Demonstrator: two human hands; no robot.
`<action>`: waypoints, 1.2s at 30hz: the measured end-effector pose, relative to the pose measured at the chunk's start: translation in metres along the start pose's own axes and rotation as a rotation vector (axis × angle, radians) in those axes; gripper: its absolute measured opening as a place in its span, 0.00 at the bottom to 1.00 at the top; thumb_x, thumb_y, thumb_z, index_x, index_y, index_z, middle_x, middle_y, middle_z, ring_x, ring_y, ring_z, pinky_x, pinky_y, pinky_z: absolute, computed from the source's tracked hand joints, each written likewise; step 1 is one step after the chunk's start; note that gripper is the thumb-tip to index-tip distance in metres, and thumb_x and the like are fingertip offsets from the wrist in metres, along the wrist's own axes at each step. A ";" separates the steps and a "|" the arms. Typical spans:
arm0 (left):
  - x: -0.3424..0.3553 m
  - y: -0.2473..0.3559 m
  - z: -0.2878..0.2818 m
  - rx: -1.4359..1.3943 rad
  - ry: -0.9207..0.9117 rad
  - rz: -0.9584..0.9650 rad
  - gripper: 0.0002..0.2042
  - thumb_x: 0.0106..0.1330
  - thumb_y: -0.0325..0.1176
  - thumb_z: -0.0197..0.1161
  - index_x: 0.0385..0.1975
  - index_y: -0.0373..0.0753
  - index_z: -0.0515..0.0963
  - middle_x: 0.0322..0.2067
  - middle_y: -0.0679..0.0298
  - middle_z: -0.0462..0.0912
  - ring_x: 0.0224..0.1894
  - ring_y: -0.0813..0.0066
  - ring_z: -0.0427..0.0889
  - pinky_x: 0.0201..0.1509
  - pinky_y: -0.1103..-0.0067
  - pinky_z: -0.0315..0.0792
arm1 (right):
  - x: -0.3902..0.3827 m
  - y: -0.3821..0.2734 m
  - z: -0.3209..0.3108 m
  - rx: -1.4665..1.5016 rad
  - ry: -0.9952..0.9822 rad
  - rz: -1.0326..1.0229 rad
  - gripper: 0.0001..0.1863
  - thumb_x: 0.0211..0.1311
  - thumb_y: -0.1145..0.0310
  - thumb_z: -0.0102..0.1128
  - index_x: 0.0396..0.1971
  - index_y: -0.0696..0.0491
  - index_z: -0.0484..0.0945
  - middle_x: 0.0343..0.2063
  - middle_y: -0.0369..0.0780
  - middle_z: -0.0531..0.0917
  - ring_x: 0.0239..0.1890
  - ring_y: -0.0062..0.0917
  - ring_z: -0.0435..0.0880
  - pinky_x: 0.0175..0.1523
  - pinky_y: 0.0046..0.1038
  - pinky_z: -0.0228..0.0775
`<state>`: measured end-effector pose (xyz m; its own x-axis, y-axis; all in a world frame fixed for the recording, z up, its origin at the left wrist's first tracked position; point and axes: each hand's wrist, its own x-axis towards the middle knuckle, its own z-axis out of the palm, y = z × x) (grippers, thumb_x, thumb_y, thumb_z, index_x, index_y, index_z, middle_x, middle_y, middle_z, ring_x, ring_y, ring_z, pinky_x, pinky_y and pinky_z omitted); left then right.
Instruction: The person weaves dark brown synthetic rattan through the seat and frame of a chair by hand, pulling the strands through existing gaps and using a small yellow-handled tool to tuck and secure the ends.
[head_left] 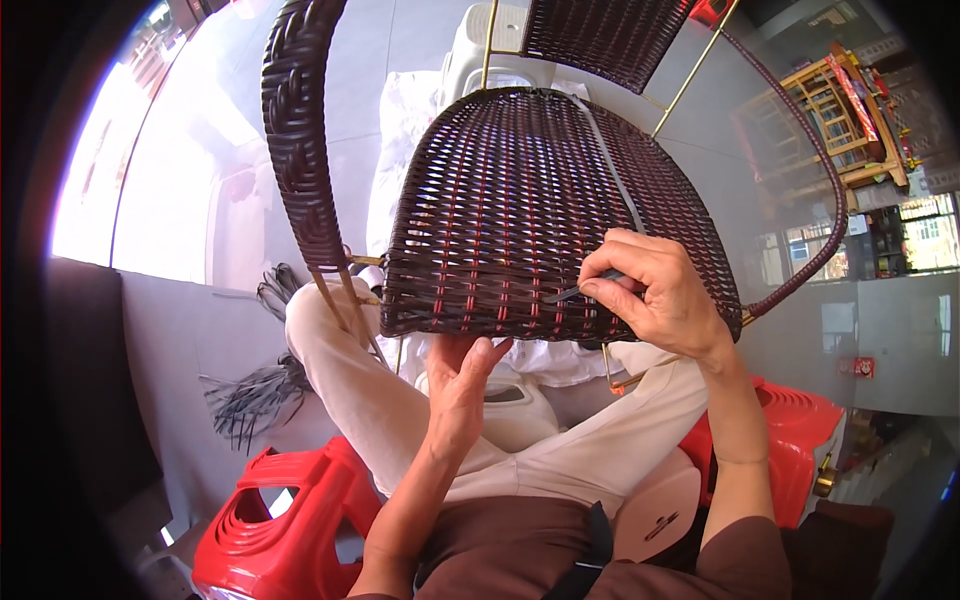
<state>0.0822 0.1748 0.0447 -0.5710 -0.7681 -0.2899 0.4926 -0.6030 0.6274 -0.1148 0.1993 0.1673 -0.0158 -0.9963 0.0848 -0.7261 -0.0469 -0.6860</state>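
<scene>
A dark brown wicker chair seat (490, 200), its weave crossed by reddish strands, stands in front of me with its front edge toward my lap. My right hand (655, 290) is closed around a small dark-handled tool with a thin metal tip (567, 295). That tip meets the weave near the front edge. Below the same edge, my left hand (462, 390) reaches up under the seat with its thumb apart; the other fingers are mostly hidden. A flat grey strip (610, 165) runs from the seat's back edge down to near my right hand.
A braided armrest (300, 140) rises at the left, and a thinner one (835, 190) curves at the right. Red plastic stools (275, 540) flank me. Loose dark strands (265, 390) lie on the floor left. Behind the seat is a white stool (480, 50).
</scene>
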 end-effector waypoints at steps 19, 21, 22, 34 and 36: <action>0.050 -0.036 -0.015 -0.241 -0.224 0.148 0.15 0.67 0.34 0.52 0.51 0.40 0.64 0.46 0.61 0.75 0.49 0.68 0.76 0.53 0.71 0.74 | 0.015 0.014 0.042 0.191 0.159 0.036 0.04 0.49 0.77 0.63 0.23 0.59 0.77 0.19 0.30 0.73 0.16 0.07 0.63 0.21 0.13 0.54; 0.059 -0.032 -0.008 -0.233 -0.196 0.147 0.15 0.67 0.34 0.52 0.51 0.40 0.64 0.47 0.61 0.75 0.49 0.68 0.76 0.53 0.71 0.74 | 0.024 0.018 0.037 0.187 0.190 0.027 0.03 0.50 0.76 0.63 0.24 0.59 0.77 0.19 0.30 0.74 0.17 0.06 0.64 0.22 0.11 0.56; 0.064 -0.030 -0.003 -0.221 -0.165 0.136 0.15 0.68 0.34 0.52 0.52 0.40 0.64 0.47 0.61 0.74 0.49 0.68 0.76 0.53 0.71 0.74 | 0.029 0.019 0.033 0.192 0.189 0.033 0.03 0.50 0.76 0.63 0.24 0.58 0.77 0.18 0.29 0.75 0.17 0.06 0.65 0.23 0.11 0.57; 0.096 -0.014 0.005 -0.215 -0.301 0.154 0.15 0.68 0.32 0.51 0.53 0.40 0.64 0.48 0.62 0.74 0.48 0.69 0.77 0.52 0.74 0.75 | 0.058 0.036 0.010 0.314 0.167 0.109 0.05 0.51 0.71 0.61 0.23 0.57 0.78 0.18 0.29 0.76 0.22 0.08 0.70 0.28 0.13 0.61; 0.095 -0.012 0.000 -0.194 -0.307 0.133 0.17 0.68 0.33 0.51 0.54 0.40 0.63 0.50 0.60 0.72 0.51 0.66 0.75 0.55 0.72 0.73 | 0.058 0.036 0.011 0.366 0.155 0.119 0.04 0.52 0.72 0.61 0.24 0.57 0.78 0.19 0.30 0.77 0.22 0.09 0.72 0.30 0.13 0.63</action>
<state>0.0219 0.1093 0.0095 -0.6495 -0.7597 0.0328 0.6736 -0.5548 0.4883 -0.1342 0.1393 0.1399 -0.2084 -0.9749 0.0779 -0.4207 0.0175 -0.9070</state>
